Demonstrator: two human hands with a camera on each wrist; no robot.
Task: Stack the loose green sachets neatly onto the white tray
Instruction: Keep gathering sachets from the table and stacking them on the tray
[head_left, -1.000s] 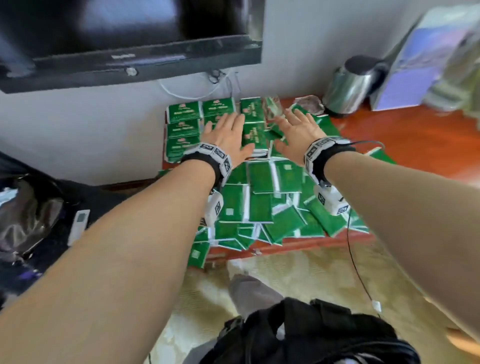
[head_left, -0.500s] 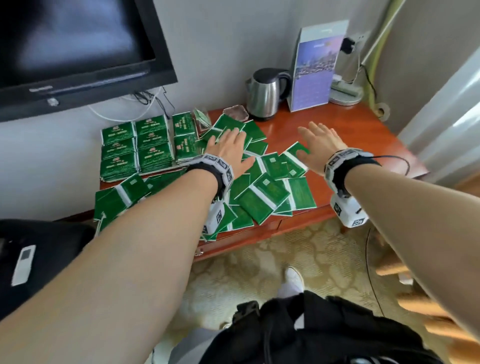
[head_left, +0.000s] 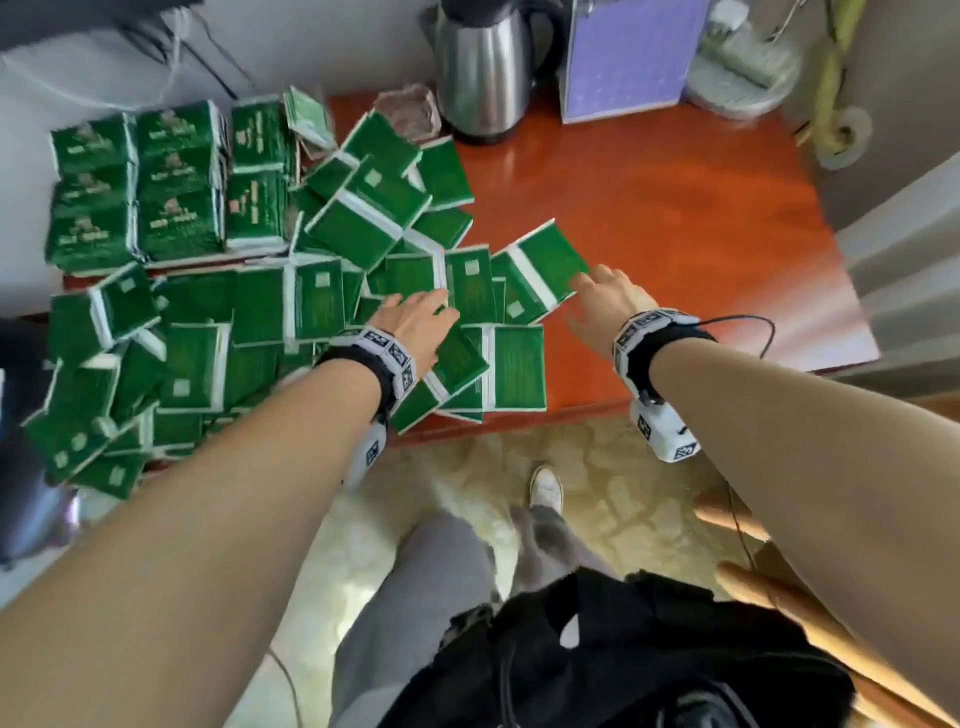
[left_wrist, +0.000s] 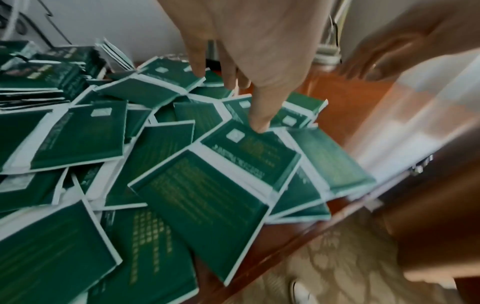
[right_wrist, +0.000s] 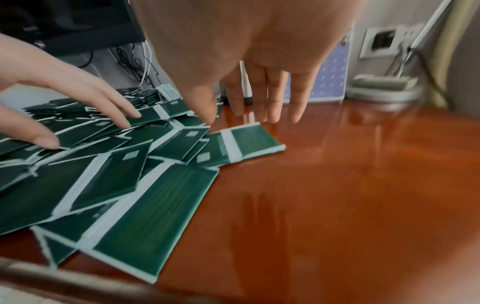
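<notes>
- Loose green sachets (head_left: 332, 306) lie scattered in overlapping layers over the desk (head_left: 649, 218), too many and too overlapped to count; the heap fills the 9 o'clock half of the head view.
- At 10 o'clock, neat stacks of sachets (head_left: 140, 187) stand in rows against the wall; about seven stack tops show. Whether a white tray sits under them cannot be told.
- One left hand (head_left: 415, 322) rests flat on the loose heap, its grip wide, fingers straight, holding nothing; its thumb (left_wrist: 259, 119) touches one sachet.
- One right hand (head_left: 608, 301) hangs at the heap's 3 o'clock edge, grip wide, fingers straight, fingertips just beside the outermost sachet (right_wrist: 249, 142).
- One steel kettle (head_left: 483, 67) stands at 12 o'clock, with one purple card (head_left: 628, 57) just beside it.
</notes>
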